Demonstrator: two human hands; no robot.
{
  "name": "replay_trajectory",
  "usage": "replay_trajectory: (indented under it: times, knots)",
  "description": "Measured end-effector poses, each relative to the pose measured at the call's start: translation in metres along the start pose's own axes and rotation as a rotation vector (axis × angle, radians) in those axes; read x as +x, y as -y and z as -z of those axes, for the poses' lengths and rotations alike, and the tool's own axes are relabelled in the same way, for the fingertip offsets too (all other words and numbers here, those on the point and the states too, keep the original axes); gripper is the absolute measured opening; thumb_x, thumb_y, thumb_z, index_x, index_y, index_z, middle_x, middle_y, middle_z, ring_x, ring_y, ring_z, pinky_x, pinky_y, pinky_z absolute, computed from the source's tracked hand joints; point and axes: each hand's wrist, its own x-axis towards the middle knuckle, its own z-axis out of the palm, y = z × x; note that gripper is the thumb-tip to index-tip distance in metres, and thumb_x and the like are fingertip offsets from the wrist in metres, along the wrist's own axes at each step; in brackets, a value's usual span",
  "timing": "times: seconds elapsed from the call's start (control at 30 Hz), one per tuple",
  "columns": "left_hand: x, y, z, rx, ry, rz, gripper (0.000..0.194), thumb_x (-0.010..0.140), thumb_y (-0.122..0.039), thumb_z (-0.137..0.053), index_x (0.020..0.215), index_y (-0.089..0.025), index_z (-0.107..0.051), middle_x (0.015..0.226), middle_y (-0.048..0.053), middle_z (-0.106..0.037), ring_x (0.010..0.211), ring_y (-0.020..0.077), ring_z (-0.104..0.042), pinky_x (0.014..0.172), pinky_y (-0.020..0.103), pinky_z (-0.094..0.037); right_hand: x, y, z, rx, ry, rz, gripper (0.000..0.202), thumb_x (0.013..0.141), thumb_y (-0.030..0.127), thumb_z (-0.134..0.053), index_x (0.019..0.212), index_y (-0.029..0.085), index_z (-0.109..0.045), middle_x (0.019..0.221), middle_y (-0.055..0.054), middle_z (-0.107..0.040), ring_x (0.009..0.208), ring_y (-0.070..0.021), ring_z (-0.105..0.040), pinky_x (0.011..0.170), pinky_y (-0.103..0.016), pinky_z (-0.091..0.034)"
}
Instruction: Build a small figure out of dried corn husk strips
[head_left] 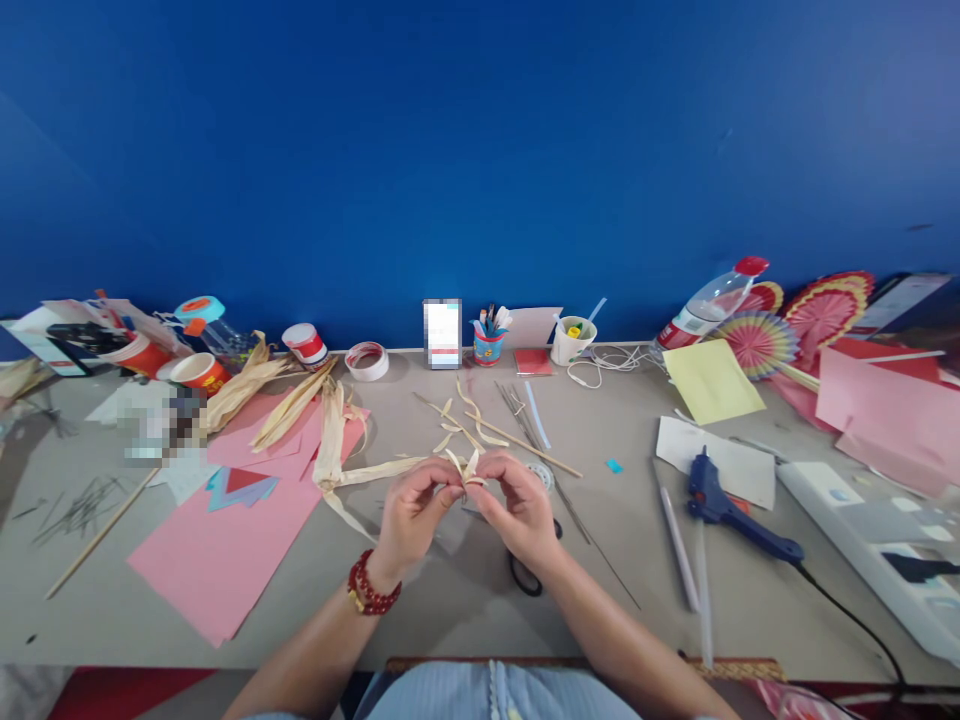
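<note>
Our left hand (416,510) and right hand (521,512), equally near, are gripping the husk piece (468,466) between their fingers, its tips pointing toward the surface's (622,510) back edge.

Bent wrists bring both hands (463,510) together, fingertips seemingly pinched in a grip.

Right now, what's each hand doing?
Left hand: fingers closed on the small pale husk piece.
Right hand: fingers pinching the same piece.
</note>
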Motion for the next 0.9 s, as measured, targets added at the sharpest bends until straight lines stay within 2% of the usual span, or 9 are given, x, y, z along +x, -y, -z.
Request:
replay_trajectory:
  times: [0.23, 0.37, 0.6, 0.9]
  knots:
    - [-0.0006, -0.0018, -0.0016, -0.123, 0.012, 0.111, 0.013, 0.086, -0.029, -0.066, 0.078, -0.018, -0.068, 0.08, 0.004, -0.066, 0.077, 0.0168, -0.06, 0.072, 0.027, -0.05, 0.0017, 0.0018, -0.0015, 0.106, 0.002, -0.094, 0.005, 0.087, 0.025, -0.066, 0.084, 0.023, -0.063, 0.079, -0.003, -0.061, 0.076, -0.0175, -0.058, 0.072, -0.031, -0.049]
    - [-0.0007, -0.0002, -0.001, -0.186, 0.027, 0.12, 0.013, 0.085, -0.029, -0.067, 0.079, -0.018, -0.069, 0.08, 0.004, -0.067, 0.076, 0.0165, -0.06, 0.072, 0.027, -0.05, 0.0014, -0.0004, -0.0019, 0.226, 0.03, -0.129, 0.007, 0.086, 0.028, -0.068, 0.085, 0.022, -0.065, 0.082, -0.003, -0.061, 0.079, -0.0175, -0.057, 0.073, -0.031, -0.049]
    - [-0.0023, 0.0054, 0.0012, -0.194, 0.081, 0.09, 0.01, 0.086, -0.026, -0.066, 0.082, -0.019, -0.072, 0.084, 0.006, -0.068, 0.082, 0.0189, -0.061, 0.076, 0.03, -0.049, 0.0044, -0.0024, 0.002, 0.523, 0.151, -0.36, 0.019, 0.08, 0.035, -0.076, 0.083, 0.021, -0.064, 0.082, -0.001, -0.057, 0.076, -0.0148, -0.055, 0.071, -0.028, -0.047]
    - [-0.0027, 0.0056, 0.0007, -0.209, 0.093, 0.106, 0.011, 0.085, -0.028, -0.067, 0.082, -0.019, -0.072, 0.085, 0.006, -0.068, 0.082, 0.0196, -0.06, 0.076, 0.031, -0.049, 0.0067, -0.0004, 0.0039, 0.543, 0.151, -0.426, 0.027, 0.074, 0.042, -0.08, 0.08, 0.021, -0.064, 0.08, -0.001, -0.057, 0.074, -0.0153, -0.055, 0.071, -0.028, -0.047]
